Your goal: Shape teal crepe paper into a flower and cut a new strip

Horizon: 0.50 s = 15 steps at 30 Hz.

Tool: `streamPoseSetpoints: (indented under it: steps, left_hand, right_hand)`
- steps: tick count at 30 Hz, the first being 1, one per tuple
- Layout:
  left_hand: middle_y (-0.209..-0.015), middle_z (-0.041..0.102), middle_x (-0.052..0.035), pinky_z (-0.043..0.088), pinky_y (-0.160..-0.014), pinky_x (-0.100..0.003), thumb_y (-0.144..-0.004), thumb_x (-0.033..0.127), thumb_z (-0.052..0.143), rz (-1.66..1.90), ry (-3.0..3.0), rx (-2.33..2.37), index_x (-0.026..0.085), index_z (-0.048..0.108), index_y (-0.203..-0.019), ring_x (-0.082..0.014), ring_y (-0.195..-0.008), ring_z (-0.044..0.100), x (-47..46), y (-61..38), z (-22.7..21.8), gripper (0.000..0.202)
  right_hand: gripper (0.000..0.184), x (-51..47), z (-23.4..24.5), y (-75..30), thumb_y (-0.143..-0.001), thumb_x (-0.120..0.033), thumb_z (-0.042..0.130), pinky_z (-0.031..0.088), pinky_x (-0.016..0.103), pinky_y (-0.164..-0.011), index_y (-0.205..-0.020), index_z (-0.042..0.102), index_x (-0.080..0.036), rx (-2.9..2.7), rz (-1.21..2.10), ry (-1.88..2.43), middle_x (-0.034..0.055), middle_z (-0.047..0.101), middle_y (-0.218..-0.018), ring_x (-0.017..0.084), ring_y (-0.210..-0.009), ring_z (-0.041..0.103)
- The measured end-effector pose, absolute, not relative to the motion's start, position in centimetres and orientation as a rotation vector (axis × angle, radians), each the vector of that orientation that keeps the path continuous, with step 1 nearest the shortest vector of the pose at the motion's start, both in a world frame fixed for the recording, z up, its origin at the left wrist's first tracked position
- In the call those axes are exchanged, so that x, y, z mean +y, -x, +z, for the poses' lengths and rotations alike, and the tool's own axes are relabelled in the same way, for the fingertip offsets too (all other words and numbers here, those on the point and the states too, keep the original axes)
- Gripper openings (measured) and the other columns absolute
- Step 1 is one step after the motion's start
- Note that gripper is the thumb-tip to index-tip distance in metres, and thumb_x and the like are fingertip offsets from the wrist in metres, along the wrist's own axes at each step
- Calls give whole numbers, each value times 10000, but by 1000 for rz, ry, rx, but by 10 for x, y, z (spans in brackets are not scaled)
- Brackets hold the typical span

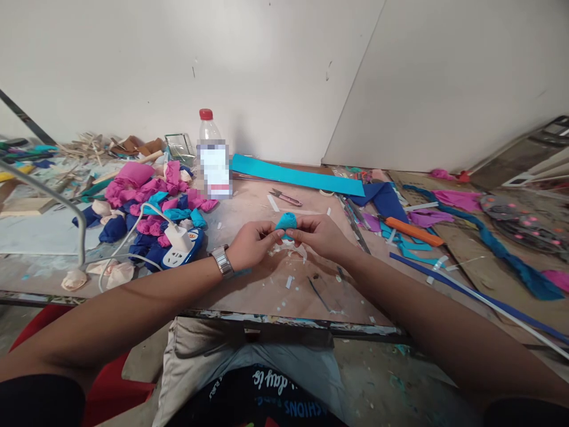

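Observation:
Both hands meet over the middle of the table, pinching one small turquoise rolled paper flower [285, 221] between them. My left hand [252, 242], with a metal watch [221, 261] on its wrist, grips the flower's left side between thumb and fingers. From the right, my right hand [320, 235] holds its lower right side the same way. The flower's underside is partly hidden by the thumbs. Just beyond the hands lie small pink-handled thread snips [285, 198]. A long turquoise paper strip [297, 175] stretches across the table behind them.
Pink, blue and turquoise crumpled paper flowers [137, 190] pile up at left, beside a power strip [180, 252] with a plugged-in charger. A red-capped bottle [207, 124] stands behind. At right lie an orange utility knife [413, 232], paper scraps and a white rod [484, 299].

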<state>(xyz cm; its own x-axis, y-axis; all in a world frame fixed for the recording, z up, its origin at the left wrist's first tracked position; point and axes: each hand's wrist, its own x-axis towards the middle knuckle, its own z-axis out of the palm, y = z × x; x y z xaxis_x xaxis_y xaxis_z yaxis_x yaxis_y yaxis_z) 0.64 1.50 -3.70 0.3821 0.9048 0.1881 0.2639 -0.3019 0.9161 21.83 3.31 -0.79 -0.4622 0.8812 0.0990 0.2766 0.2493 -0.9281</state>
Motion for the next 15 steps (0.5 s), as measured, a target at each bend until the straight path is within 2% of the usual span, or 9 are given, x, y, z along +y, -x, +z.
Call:
streamPoseSetpoints:
  steps: [5, 8, 11, 13, 15]
  left_hand:
    - [-690, 638, -15, 352, -607, -257, -937, 551, 597, 904, -1778, 996, 132, 713, -805, -130, -638, 502, 15, -7, -37, 455]
    - [-713, 654, -21, 376, -635, -264, -930, 554, 603, 952, -1711, 978, 129, 709, -815, -131, -654, 515, 16, -8, -35, 453]
    - [-745, 671, -31, 403, -668, -268, -886, 587, 653, 994, -1543, 932, 131, 698, -804, -131, -678, 536, 17, -9, -33, 465]
    - [-732, 661, -30, 409, -669, -266, -835, 592, 708, 1004, -1391, 884, 132, 694, -792, -125, -672, 537, 18, -10, -33, 462]
    - [-715, 650, -26, 409, -658, -262, -783, 564, 762, 1006, -1260, 832, 130, 700, -788, -117, -654, 530, 19, -11, -34, 439]
  right_hand:
    - [394, 34, -8, -218, -771, -558, 787, 508, 271, -595, -722, 720, -173, -1886, 1210, 1035, 24, 696, -694, 142, -615, 606]
    - [367, 32, -9, -216, -775, -532, 794, 527, 278, -610, -845, 708, -183, -1823, 1248, 1007, 27, 722, -779, 143, -638, 626]
    - [307, 30, -11, -215, -830, -450, 761, 543, 283, -625, -969, 614, -219, -1701, 1213, 964, -15, 690, -770, 134, -617, 643]
    - [233, 29, -12, -216, -865, -362, 724, 561, 291, -665, -1006, 588, -236, -1718, 1095, 915, -17, 690, -828, 138, -664, 673]
    - [192, 28, -12, -219, -873, -286, 703, 575, 312, -739, -1049, 643, -237, -1855, 893, 886, 18, 726, -955, 154, -761, 701]
